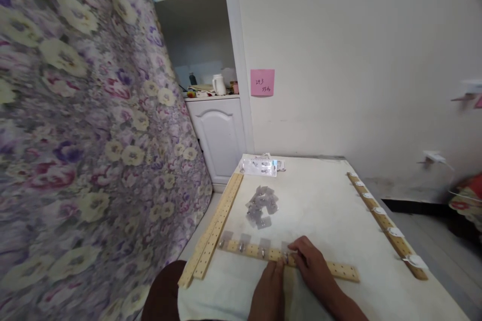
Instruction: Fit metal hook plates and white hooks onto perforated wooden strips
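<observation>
A pale wooden strip with holes (341, 270) lies across the front of the table. Clear plastic squares (264, 245), each with a small silvery metal piece (241, 247), sit along its left half. Both my hands meet at the rightmost of these pieces. My left hand (268, 286) comes from below, its fingers pressed together against the metal piece at the strip's front edge. From the right, my right hand (312, 267) has its fingers closed at the same piece, near its plastic square. The fingers partly hide the piece.
Several loose grey clear squares (261, 205) lie heaped behind the strip. Two more holed strips (213, 230) run along the left edge. Another strip with white round parts (386, 225) lies at the right edge. A clear package (259, 166) is at the back.
</observation>
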Available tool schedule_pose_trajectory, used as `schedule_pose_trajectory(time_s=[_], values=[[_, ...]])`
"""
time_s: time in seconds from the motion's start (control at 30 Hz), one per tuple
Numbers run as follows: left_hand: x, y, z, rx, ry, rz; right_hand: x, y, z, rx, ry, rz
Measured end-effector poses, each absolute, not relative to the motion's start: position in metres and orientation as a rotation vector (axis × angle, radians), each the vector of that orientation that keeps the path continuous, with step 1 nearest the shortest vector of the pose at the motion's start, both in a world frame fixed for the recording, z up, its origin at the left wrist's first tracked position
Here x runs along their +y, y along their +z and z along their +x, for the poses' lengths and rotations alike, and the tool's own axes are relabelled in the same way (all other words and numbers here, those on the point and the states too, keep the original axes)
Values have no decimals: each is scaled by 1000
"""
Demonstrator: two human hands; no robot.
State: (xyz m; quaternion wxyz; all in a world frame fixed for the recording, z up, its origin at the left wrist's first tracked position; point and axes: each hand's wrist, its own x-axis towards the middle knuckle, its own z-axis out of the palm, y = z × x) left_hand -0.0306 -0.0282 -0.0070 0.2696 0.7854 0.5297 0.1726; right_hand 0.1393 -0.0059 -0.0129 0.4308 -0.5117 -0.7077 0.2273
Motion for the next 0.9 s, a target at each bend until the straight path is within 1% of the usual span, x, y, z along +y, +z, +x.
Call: schedule_pose_trajectory(time_s=[0.27, 0.6, 0.9], values=[[-29, -3, -27, 1460, 330, 2194, -4, -15, 133, -1760, 606, -1374], [-25, -11, -23, 1548, 159, 2156, 1, -20, 133, -1784, 637, -1435], [-24, -24, -25, 1556, 241, 2172, -1, -14, 137, -1787, 656, -1387]])
